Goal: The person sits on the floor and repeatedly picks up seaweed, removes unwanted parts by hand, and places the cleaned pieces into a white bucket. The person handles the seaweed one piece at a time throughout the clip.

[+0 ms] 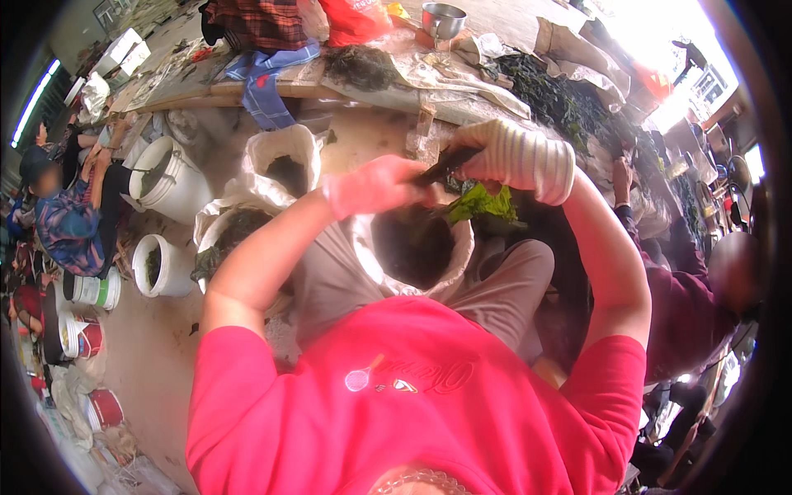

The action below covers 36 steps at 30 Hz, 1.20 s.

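Note:
Between my two hands stretches a dark strip of seaweed (450,166). My right hand (520,159), in a striped knit glove, grips its right end. My left hand (382,185), in a pink glove and blurred, is closed on its left end. A bright green seaweed frond (486,204) hangs below my right hand; where it joins the strip is hidden. Directly beneath, between my knees, stands a white-lined container (461,272) with dark contents. To its left are a white sack (247,148) and another lined container (207,216) holding dark seaweed.
A low wooden platform (396,102) ahead bears a heap of dark seaweed (544,93), a metal cup (443,21) and a blue cloth (266,86). White buckets (179,192) stand left. A person (68,210) sits far left; another (687,309) is close on my right.

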Motion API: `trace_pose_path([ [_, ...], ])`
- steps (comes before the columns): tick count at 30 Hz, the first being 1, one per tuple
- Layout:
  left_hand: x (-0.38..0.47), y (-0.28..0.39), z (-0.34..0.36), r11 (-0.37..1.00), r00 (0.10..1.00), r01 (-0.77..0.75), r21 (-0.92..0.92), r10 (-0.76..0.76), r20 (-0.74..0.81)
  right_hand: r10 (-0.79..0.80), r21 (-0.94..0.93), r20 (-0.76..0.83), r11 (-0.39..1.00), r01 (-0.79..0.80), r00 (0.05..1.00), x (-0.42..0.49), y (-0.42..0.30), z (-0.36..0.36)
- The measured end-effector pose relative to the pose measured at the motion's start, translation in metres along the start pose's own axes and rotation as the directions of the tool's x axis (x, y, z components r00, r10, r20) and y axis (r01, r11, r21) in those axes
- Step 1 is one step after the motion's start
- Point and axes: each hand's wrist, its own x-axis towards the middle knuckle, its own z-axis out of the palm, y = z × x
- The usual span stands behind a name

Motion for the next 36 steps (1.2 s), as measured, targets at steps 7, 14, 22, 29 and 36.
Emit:
trace_pose_path([
  [7, -0.038, -0.005, -0.009, 0.994, 0.946, 0.087, -0.063, -0.103, -0.308, -0.002, 0.391, -0.314, 0.911, 0.131, 0.95, -0.001, 0.079, 0.071],
  [14, -0.031, 0.048, -0.022, 0.983, 0.983, -0.144, 0.114, 0.156, -0.101, -0.491, 0.156, -0.273, 0.826, 0.542, 0.827, 0.067, 0.129, 0.109],
  [22, -0.032, 0.082, -0.028, 0.79, 0.99, 0.064, 0.61, 0.025, -0.136, -0.336, 0.773, -0.274, 0.48, 0.414, 0.901, 0.063, 0.092, 0.117],
  [29, -0.038, 0.025, -0.031, 0.995, 0.955, -0.054, 0.089, 0.077, -0.287, -0.745, -0.685, -0.437, 0.639, 0.351, 0.503, 0.078, 0.097, 0.118],
  [36, -0.015, 0.008, 0.008, 0.801, 0.959, 0.283, -0.527, -0.229, 0.168, -0.274, -0.437, -0.503, 0.899, 0.032, 0.82, 0.04, 0.03, 0.082],
])
